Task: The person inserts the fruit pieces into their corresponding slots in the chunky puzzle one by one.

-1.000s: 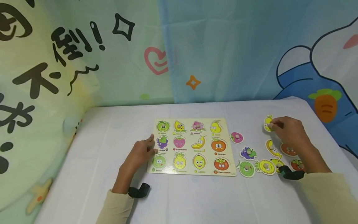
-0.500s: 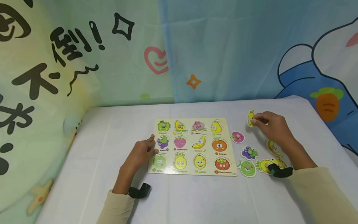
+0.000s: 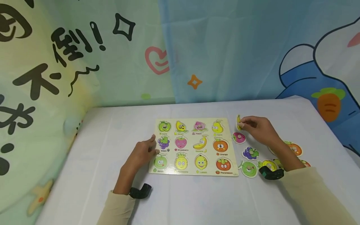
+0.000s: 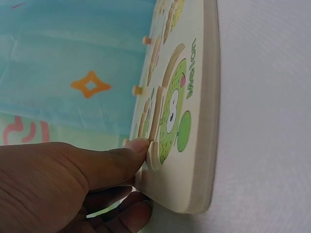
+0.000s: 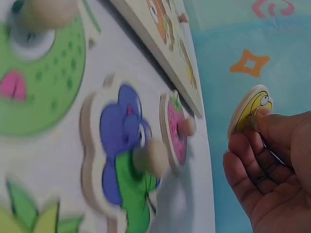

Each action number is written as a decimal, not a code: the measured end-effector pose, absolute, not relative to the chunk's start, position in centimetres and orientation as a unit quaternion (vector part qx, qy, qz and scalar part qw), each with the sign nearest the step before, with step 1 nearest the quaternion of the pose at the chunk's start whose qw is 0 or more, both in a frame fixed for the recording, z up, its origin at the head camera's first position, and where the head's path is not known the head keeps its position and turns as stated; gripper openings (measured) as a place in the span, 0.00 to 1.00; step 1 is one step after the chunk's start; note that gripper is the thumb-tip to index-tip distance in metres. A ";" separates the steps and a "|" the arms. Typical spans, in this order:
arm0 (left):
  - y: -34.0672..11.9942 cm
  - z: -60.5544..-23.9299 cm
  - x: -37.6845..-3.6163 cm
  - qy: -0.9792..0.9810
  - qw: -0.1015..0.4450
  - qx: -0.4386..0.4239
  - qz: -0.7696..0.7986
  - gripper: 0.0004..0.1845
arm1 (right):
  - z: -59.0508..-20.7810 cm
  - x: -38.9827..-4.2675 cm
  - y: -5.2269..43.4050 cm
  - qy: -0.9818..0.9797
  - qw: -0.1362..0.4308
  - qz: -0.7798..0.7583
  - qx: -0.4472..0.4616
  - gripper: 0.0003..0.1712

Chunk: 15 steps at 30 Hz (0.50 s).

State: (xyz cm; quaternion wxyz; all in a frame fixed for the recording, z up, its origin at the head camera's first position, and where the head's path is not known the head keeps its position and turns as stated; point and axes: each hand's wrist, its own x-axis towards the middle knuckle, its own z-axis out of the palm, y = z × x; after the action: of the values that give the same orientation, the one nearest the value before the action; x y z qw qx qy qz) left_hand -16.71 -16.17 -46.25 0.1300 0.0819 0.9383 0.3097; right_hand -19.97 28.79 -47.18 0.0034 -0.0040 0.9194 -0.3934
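My right hand (image 3: 258, 126) pinches a yellow pear puzzle piece (image 3: 238, 122) between thumb and fingers. It is raised just beyond the right edge of the fruit puzzle board (image 3: 189, 158). In the right wrist view the piece (image 5: 248, 110) is turned nearly edge-on, its knob hidden by the fingers. My left hand (image 3: 141, 153) holds the board's left edge. In the left wrist view its thumb rests near the melon recess (image 4: 172, 114), with the other fingers curled at the edge. Knobbed apple (image 3: 164, 126), mango (image 3: 180, 127) and peach (image 3: 199, 126) pieces sit in the top row.
Loose knobbed pieces lie right of the board: strawberry (image 3: 238, 137), grape (image 3: 250, 153), melon (image 3: 248, 169), pineapple (image 3: 267, 164), orange (image 3: 296, 149) and partly hidden others under the right forearm. A white cloth (image 3: 194, 200) covers the table; a printed curtain (image 3: 225, 56) hangs behind.
My right hand has carried the pear piece leftward from the far right to near the board's right edge, turning it more edge-on. The left hand and the board have stayed in place.
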 end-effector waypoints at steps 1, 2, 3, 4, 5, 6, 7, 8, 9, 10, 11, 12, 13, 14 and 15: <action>-16.2 -46.3 -16.7 0.938 0.131 0.082 0.310 0.31 | -46.5 -19.7 28.1 0.918 0.005 -0.396 -0.006 0.24; -16.2 -46.2 -16.7 0.938 0.131 0.081 0.310 0.31 | -46.1 -19.6 27.5 0.916 0.007 -0.401 -0.009 0.22; -16.2 -46.3 -16.7 0.938 0.131 0.079 0.310 0.31 | -46.1 -19.6 27.1 0.917 0.006 -0.398 -0.015 0.20; -16.2 -46.3 -16.7 0.938 0.130 0.080 0.311 0.31 | -46.0 -19.7 26.8 0.912 0.009 -0.408 -0.026 0.20; -16.2 -46.3 -16.7 0.937 0.130 0.079 0.313 0.31 | -46.2 -19.8 26.7 0.912 0.005 -0.409 -0.034 0.18; -16.1 -46.3 -16.7 0.937 0.128 0.079 0.315 0.30 | -46.9 -20.2 26.8 0.912 0.001 -0.408 -0.045 0.18; -16.1 -46.3 -16.7 0.937 0.126 0.079 0.316 0.30 | -47.5 -20.5 26.8 0.910 -0.004 -0.412 -0.053 0.18; -16.1 -46.3 -16.7 0.937 0.125 0.080 0.317 0.30 | -47.8 -20.7 26.9 0.905 -0.003 -0.421 -0.065 0.19; -16.0 -46.4 -16.7 0.937 0.124 0.081 0.317 0.30 | -48.3 -21.0 27.0 0.902 -0.007 -0.426 -0.074 0.23; -16.0 -46.4 -16.7 0.937 0.123 0.082 0.316 0.30 | -48.8 -21.3 27.0 0.901 -0.011 -0.427 -0.081 0.26; -16.0 -46.4 -16.8 0.938 0.123 0.080 0.315 0.30 | -49.1 -21.5 27.0 0.903 -0.015 -0.421 -0.081 0.28; -16.0 -46.5 -16.8 0.939 0.121 0.079 0.313 0.30 | -49.1 -21.6 26.8 0.902 -0.015 -0.423 -0.085 0.31; -16.0 -46.5 -16.8 0.940 0.120 0.078 0.311 0.30 | -48.8 -21.6 26.4 0.901 -0.014 -0.426 -0.084 0.31; -16.1 -46.6 -16.8 0.940 0.119 0.077 0.310 0.30 | -48.3 -21.5 25.9 0.900 -0.010 -0.429 -0.084 0.30; -16.1 -46.6 -16.9 0.941 0.118 0.077 0.309 0.30 | -48.1 -21.4 25.5 0.901 -0.008 -0.426 -0.080 0.28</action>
State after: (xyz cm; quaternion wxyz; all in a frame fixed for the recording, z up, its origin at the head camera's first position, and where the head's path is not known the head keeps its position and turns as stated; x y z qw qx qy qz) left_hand -16.87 -16.10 -46.62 0.1179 0.0772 0.9407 0.3086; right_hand -21.44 25.51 -48.07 -0.0085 -0.0800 0.9009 -0.4265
